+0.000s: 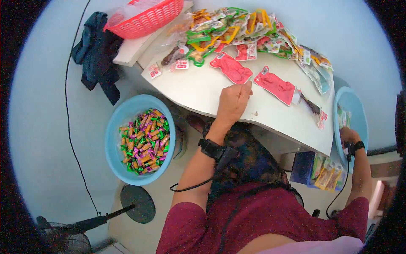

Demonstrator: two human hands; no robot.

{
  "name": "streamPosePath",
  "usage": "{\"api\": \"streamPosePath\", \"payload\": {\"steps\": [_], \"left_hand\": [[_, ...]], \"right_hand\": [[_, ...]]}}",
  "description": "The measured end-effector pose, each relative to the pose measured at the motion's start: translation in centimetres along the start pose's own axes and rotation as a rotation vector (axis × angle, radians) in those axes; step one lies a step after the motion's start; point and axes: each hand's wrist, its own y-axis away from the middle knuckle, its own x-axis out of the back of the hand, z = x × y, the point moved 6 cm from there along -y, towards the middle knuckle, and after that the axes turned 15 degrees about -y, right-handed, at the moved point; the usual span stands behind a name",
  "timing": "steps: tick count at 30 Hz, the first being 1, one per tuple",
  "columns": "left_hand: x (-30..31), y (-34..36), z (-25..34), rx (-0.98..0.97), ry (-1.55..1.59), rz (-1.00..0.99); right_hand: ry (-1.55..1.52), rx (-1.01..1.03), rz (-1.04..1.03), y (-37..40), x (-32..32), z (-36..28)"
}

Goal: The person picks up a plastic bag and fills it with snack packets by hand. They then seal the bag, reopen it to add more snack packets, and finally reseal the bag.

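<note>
My left hand is curled closed at the near edge of the white table, just below a red packet. Whether its fingers hold anything is hidden. A second red packet lies to its right. My right hand reaches into the blue basin at the right, close to some green and white packets; its fingertips are hidden. Dark food in a clear packet lies near the table's right side.
Piled colourful packets cover the table's back. A blue tub of wrapped sweets stands at the left, near a fan. A red basket is at the upper left, and a container of packets stands below the table.
</note>
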Motion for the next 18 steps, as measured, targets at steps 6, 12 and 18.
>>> {"api": "streamPosePath", "payload": {"steps": [6, 12, 18], "left_hand": [[0.2, -0.1, -0.5, 0.061, 0.112, -0.031], [0.5, 0.1, 0.1, 0.024, 0.045, 0.004], [0.5, 0.0, 0.3, 0.094, 0.043, -0.008]], "right_hand": [[-0.171, 0.170, 0.372, -1.5, 8.2, -3.8], [-1.049, 0.766, 0.342, 2.7, 11.1, -25.5], [-1.345, 1.162, 0.082, 7.7, 13.0, -40.7]]}}
